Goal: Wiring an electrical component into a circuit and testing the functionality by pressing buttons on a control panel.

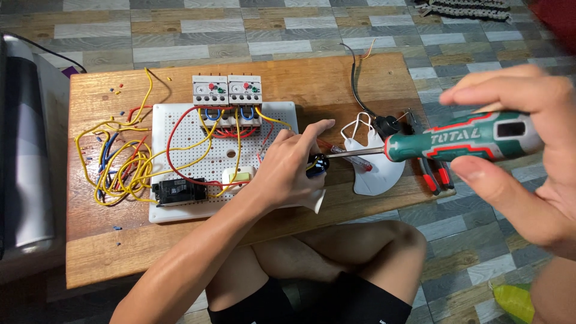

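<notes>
On the left of the wooden counter [240,240], loose yellow, red and blue wires [117,159] spill off the white perforated board [180,126], which carries 2 grey relays [227,90] at its far edge and a black breaker [179,192] near. The left hand [288,171] pinches a small black part [318,163] at the board's right edge, likely steadying it for the tip. The right hand [528,150] grips the green screwdriver [462,137], its shaft pointing left. A white mask [375,174] lies beneath. Bare counter remains along the near edge.
</notes>
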